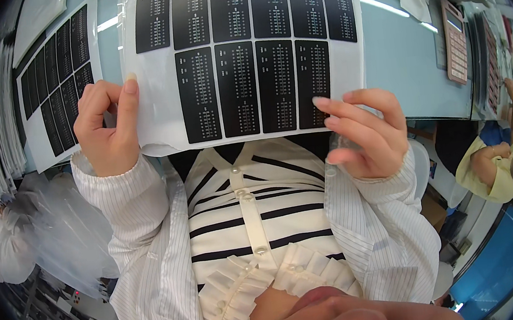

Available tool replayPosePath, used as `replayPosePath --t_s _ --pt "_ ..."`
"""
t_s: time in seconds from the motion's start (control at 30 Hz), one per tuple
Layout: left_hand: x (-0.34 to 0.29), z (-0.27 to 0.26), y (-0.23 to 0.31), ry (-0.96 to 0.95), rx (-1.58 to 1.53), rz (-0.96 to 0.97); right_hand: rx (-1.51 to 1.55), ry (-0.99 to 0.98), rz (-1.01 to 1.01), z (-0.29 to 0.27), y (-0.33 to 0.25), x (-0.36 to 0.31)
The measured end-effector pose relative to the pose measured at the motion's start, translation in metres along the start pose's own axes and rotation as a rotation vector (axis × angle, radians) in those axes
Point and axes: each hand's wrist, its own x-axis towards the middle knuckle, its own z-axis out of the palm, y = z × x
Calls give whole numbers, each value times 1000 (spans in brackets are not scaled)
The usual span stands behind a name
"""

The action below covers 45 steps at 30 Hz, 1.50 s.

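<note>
With a second label sheet (52, 88) lying at far left on the table (404, 51), my left hand (106, 129) pinches the white sheet of black labels (245, 55) while my right hand (369, 132), fingers loosely curled, touches its lower corner, seemingly mid-handling; any shift needs both grips steady.

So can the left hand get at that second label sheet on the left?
Probably yes: the left hand pinches the big sheet, but the second sheet lies right beside it, nothing between.

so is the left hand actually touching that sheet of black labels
Touching. The head view shows the left hand pinching the left edge of the label sheet, thumb pressed flat on its white margin.
</note>
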Motion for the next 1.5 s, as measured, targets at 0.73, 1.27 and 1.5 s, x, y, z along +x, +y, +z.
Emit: replayPosePath --t_s 0.73,1.27,1.5 --pt "-1 1 0 5 7 18 -108 48 -53 7 3 6" --pt "-2 3 0 22 -9 -9 -193 113 -77 10 14 -4" --pt "-2 3 0 22 14 16 61 190 -173 -3 14 -16"
